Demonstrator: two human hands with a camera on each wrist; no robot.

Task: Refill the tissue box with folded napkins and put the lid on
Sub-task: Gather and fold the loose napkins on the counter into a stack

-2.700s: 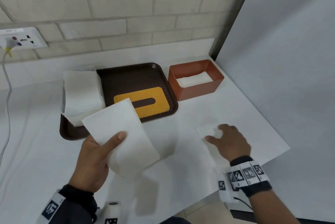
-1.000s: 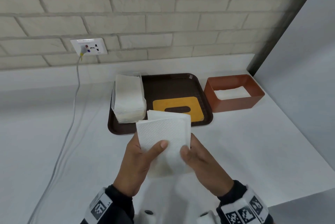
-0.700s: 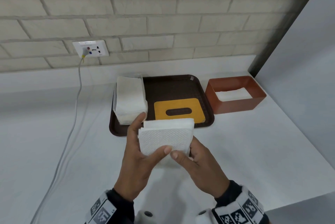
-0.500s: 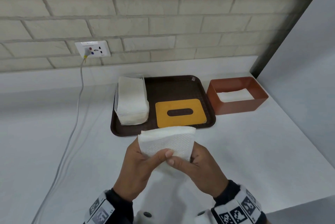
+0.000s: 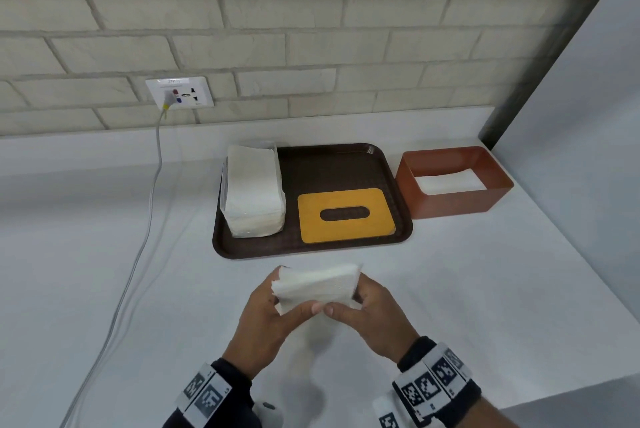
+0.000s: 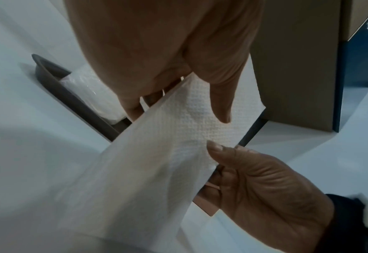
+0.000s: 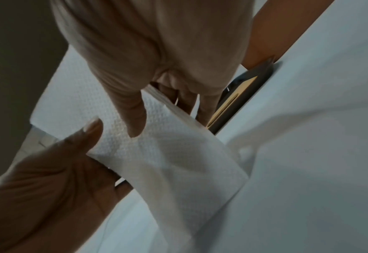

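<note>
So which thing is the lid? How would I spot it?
Find the dark brown tray by the brick wall. The lid lies flat in the tray's right half, beside the napkin stack. It is the only yellow thing, with a long oval slot in its middle.

Napkin [image 7: 163, 154] between both hands [image 7: 135, 51]

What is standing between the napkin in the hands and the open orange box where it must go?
Nothing visible. Both the left hand and the right hand hold the folded napkin above the white table. The tissue box stands open to the right of the brown tray; the yellow lid lies on the tray, not on the box.
</note>
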